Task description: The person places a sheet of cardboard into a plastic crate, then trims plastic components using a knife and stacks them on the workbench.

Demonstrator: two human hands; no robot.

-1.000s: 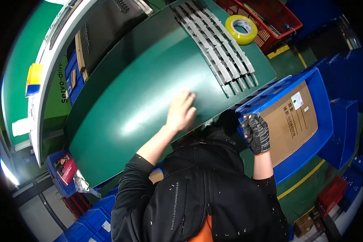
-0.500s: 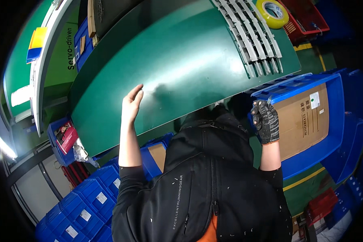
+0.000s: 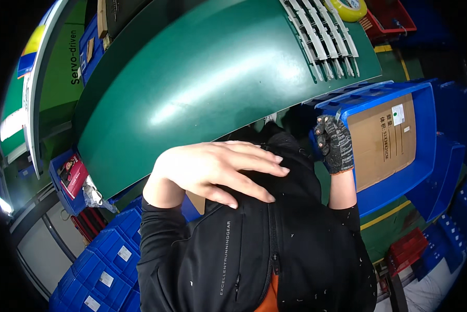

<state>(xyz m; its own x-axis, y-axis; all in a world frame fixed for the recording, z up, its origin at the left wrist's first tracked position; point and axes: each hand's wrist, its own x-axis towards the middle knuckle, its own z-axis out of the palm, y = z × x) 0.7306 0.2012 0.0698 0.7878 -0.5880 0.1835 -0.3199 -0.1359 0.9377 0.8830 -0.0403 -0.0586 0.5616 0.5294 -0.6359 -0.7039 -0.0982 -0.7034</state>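
Observation:
My left hand (image 3: 220, 169) is bare and raised in front of my black jacket (image 3: 244, 234). Its fingers are stretched out toward the right, and nothing is in them. My right hand (image 3: 335, 144) wears a dark grey glove with an orange cuff and bare fingertips. It is beside the left wall of a blue crate (image 3: 425, 171), fingers curled in. A small, pale translucent bit (image 3: 338, 114) shows at its top; whether the fingers hold it I cannot tell. Inside the crate lies a brown cardboard sheet (image 3: 379, 151).
Several long white plastic strips (image 3: 322, 39) lie on the green table (image 3: 212, 93), near a yellow tape roll (image 3: 350, 9). Behind them stands a red bin (image 3: 387, 21). Stacked blue crates (image 3: 114, 249) are at lower left, and a red crate (image 3: 406, 250) at lower right.
My left hand has swung from above the table back toward my chest, its fingers now pointing right. My right hand stays curled beside the crate. The whole view has shifted slightly.

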